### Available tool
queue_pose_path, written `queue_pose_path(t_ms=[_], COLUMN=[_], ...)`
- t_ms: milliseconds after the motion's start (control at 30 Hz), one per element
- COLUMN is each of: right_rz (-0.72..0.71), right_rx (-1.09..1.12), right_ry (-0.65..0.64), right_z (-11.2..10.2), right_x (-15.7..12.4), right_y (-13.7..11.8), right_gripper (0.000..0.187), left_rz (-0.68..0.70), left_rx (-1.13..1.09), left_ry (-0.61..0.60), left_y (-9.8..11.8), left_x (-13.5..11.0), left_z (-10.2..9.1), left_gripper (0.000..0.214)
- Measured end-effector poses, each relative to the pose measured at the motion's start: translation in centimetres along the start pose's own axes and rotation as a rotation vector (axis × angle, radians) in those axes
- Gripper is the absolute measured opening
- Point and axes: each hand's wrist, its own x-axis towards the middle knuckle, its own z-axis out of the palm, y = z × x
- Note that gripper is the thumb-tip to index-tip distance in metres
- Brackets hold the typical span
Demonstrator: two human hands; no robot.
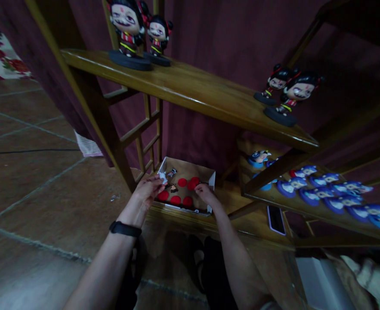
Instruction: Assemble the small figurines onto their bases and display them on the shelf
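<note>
A shallow white-edged cardboard box (pixel 194 164) sits on the low shelf and holds several red discs (pixel 175 200) and a few small dark figures (pixel 173 188). Over its left side, my left hand (pixel 150 188) is closed on a small whitish piece (pixel 162 175), too small to name for certain. My right hand (pixel 205 193) reaches in at the right side with fingers pinched together beside a raised-looking red disc (pixel 193 183). Whether that disc is gripped or only touched is hard to tell, and the fingertips are partly hidden.
Above the box runs a wooden shelf (pixel 190 88) bearing big-headed figurines (pixel 127 26) on dark bases. To the right, another shelf carries several blue figurines (pixel 315 193). A phone (pixel 276 220) lies on the low shelf. Wooden posts (pixel 102 125) frame the left side.
</note>
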Motion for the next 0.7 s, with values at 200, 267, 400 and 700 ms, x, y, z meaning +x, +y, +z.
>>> queue_pose_path(t_ms=[200,267,400,700], right_rz=[-0.025,-0.042,-0.064,-0.011], right_rx=[0.133,0.290,0.522,0.633], right_ry=[0.024,-0.057,-0.173,-0.047], right_z=[-0.4,-0.3,0.4,0.2], right_x=[-0.1,-0.5,-1.9,-1.6], right_y=[-1.7,-2.9,-5.3,-5.2], right_gripper=[0.014,0.019,0.028,0.024], left_rz=[0.110,0.184,0.360,0.512], left_rx=[0.112,0.225,0.480,0.645], left_ry=[0.012,-0.037,-0.108,-0.205], left_y=[-2.1,-3.1,-5.0,-6.6], left_x=[0.1,0.3,0.8,1.4], left_z=[1.6,2.3,3.2,3.8], left_gripper=[0.021,0.025,0.032,0.052])
